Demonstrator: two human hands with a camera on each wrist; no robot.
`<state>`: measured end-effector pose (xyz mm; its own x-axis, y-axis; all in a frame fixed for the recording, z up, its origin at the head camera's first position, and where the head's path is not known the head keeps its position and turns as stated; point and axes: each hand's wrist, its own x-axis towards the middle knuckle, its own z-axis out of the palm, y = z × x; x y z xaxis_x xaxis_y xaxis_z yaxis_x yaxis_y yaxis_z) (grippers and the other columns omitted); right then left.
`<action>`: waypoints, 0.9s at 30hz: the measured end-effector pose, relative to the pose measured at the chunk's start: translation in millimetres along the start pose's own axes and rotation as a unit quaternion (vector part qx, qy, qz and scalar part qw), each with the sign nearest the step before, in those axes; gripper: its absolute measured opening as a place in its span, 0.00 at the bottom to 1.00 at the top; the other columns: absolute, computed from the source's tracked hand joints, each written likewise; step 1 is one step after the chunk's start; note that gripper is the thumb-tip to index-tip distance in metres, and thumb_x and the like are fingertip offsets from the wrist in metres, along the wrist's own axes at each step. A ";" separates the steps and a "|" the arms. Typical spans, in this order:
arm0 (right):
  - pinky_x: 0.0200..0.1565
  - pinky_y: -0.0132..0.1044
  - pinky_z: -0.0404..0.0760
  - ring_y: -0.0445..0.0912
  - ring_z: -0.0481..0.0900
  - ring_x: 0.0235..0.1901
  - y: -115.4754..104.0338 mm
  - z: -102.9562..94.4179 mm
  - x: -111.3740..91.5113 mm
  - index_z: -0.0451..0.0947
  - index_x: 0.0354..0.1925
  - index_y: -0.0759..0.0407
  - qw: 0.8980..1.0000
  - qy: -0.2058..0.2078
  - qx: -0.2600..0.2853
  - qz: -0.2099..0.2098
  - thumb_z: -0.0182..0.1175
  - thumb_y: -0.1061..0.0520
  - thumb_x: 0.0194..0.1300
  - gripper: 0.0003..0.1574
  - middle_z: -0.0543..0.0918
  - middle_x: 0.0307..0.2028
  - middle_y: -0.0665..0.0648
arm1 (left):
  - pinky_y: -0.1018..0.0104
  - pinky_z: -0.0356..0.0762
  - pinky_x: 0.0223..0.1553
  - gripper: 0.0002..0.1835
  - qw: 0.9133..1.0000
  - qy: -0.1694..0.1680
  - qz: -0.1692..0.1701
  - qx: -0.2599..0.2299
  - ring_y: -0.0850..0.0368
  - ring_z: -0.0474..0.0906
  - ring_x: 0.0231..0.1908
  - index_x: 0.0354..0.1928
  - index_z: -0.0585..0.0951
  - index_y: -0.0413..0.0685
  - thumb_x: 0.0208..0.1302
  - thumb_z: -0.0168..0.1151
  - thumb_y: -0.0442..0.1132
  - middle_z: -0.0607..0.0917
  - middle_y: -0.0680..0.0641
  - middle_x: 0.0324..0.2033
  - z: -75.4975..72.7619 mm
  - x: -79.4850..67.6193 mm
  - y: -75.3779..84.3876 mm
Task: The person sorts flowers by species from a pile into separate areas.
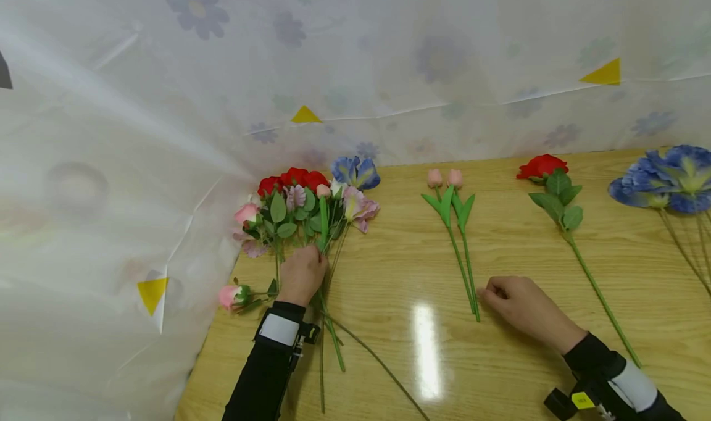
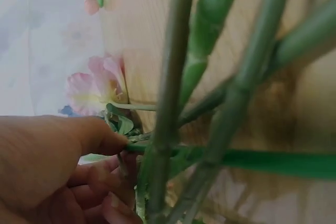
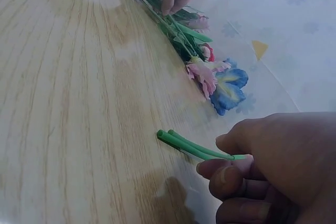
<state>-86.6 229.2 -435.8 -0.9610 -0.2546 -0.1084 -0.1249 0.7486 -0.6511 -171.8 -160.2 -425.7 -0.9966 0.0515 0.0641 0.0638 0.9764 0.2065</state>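
My left hand (image 1: 302,273) grips the stems of a mixed bunch of flowers (image 1: 300,214) at the table's left side. In the left wrist view, its thumb (image 2: 102,137) presses against a green stem, and thicker stems cross close in front of the camera. The bunch holds red roses (image 1: 294,177), a blue iris (image 1: 357,173) and pink blooms. My right hand (image 1: 524,307) rests low over the table, fingers loosely curled, fingertips right at the lower stems of two pink tulips (image 1: 446,205). In the right wrist view, the tulips' stem ends (image 3: 181,142) stick out past its thumb.
A single red rose (image 1: 547,166) with a long stem lies right of the tulips. Blue irises (image 1: 674,177) lie at the far right. One pink rose (image 1: 230,296) sits apart, left of my left hand. A pale floral sheet (image 1: 433,87) hangs along the table's back and left edges.
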 end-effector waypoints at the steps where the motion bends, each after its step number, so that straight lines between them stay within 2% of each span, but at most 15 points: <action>1: 0.22 0.30 0.59 0.36 0.59 0.15 0.2 0.5 -0.2 0.75 0.23 0.52 1.000 -0.001 0.000 0.000 0.56 0.51 0.74 0.20 0.64 0.15 0.47 | 0.67 0.54 0.12 0.22 1.000 -0.001 -0.001 0.001 0.60 0.60 0.10 0.15 0.71 0.49 0.70 0.60 0.39 0.67 0.52 0.10 -0.1 0.3 -0.2; 4: 0.22 0.30 0.59 0.36 0.59 0.15 0.7 1.6 -0.6 0.75 0.23 0.52 1.000 -0.005 0.002 0.001 0.56 0.51 0.74 0.20 0.64 0.15 0.47 | 0.65 0.65 0.13 0.13 1.000 0.000 -0.002 0.009 0.58 0.71 0.12 0.25 0.83 0.46 0.68 0.64 0.42 0.81 0.47 0.16 -1.3 0.8 -1.3; 6: 0.22 0.30 0.59 0.36 0.59 0.16 0.9 2.1 -1.0 0.75 0.23 0.52 1.000 -0.006 0.002 -0.001 0.56 0.51 0.74 0.20 0.64 0.15 0.46 | 0.63 0.70 0.15 0.10 1.000 0.008 -0.003 0.005 0.56 0.75 0.14 0.32 0.87 0.47 0.66 0.66 0.44 0.86 0.45 0.22 -3.2 1.3 -2.2; 12: 0.22 0.29 0.60 0.36 0.60 0.16 1.0 2.4 -1.7 0.76 0.24 0.52 1.000 -0.014 0.005 -0.003 0.55 0.52 0.75 0.19 0.65 0.15 0.46 | 0.64 0.70 0.17 0.10 0.996 0.018 -0.024 -0.084 0.59 0.74 0.16 0.36 0.86 0.46 0.69 0.64 0.45 0.86 0.46 0.26 -11.3 0.6 -1.6; 15: 0.22 0.30 0.60 0.36 0.60 0.16 1.1 2.5 -2.2 0.76 0.24 0.52 1.000 -0.017 0.006 0.000 0.55 0.51 0.75 0.19 0.65 0.15 0.46 | 0.66 0.68 0.18 0.11 0.991 0.033 -0.013 -0.130 0.60 0.73 0.16 0.38 0.84 0.45 0.70 0.63 0.45 0.85 0.46 0.27 -13.2 -0.4 0.6; 17: 0.22 0.30 0.59 0.36 0.60 0.16 1.1 3.0 -2.4 0.75 0.24 0.52 1.000 -0.016 0.009 -0.001 0.55 0.51 0.75 0.20 0.64 0.16 0.46 | 0.67 0.69 0.20 0.10 0.984 0.040 0.001 -0.171 0.59 0.74 0.18 0.38 0.83 0.44 0.70 0.63 0.44 0.85 0.45 0.29 -14.3 -0.8 4.1; 20: 0.22 0.30 0.59 0.35 0.58 0.16 -0.2 3.0 -1.9 0.75 0.25 0.52 1.000 -0.009 0.020 -0.012 0.55 0.51 0.75 0.19 0.63 0.16 0.46 | 0.67 0.71 0.24 0.09 0.967 0.027 0.018 -0.254 0.58 0.77 0.24 0.41 0.83 0.44 0.69 0.63 0.43 0.85 0.45 0.32 -17.7 -1.5 16.1; 24: 0.22 0.30 0.59 0.34 0.57 0.16 -6.2 1.9 0.2 0.75 0.26 0.51 0.998 0.005 0.049 -0.037 0.55 0.51 0.75 0.18 0.63 0.17 0.45 | 0.69 0.73 0.26 0.09 0.924 -0.029 0.030 -0.380 0.54 0.80 0.28 0.44 0.82 0.43 0.69 0.63 0.42 0.86 0.42 0.34 -20.3 -4.3 40.8; 25: 0.22 0.30 0.59 0.34 0.58 0.16 -8.2 1.6 1.2 0.76 0.27 0.52 0.997 0.008 0.057 -0.043 0.55 0.51 0.75 0.17 0.63 0.17 0.45 | 0.69 0.73 0.26 0.09 0.913 -0.042 0.032 -0.404 0.51 0.80 0.28 0.44 0.82 0.44 0.69 0.64 0.42 0.86 0.42 0.33 -19.9 -5.7 47.6; 27: 0.22 0.29 0.60 0.34 0.58 0.17 -13.4 0.7 2.7 0.76 0.28 0.52 0.996 0.014 0.069 -0.054 0.55 0.51 0.75 0.16 0.63 0.17 0.45 | 0.70 0.73 0.25 0.09 0.897 -0.064 0.046 -0.435 0.49 0.80 0.27 0.43 0.83 0.43 0.68 0.65 0.41 0.86 0.42 0.33 -18.0 -8.7 61.3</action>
<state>-87.4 218.0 -427.9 -0.9504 -0.3107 -0.0132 -0.1942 0.6264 -0.7549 -158.3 -104.6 -396.0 -0.9792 0.2021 0.0193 0.1075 0.4354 0.8938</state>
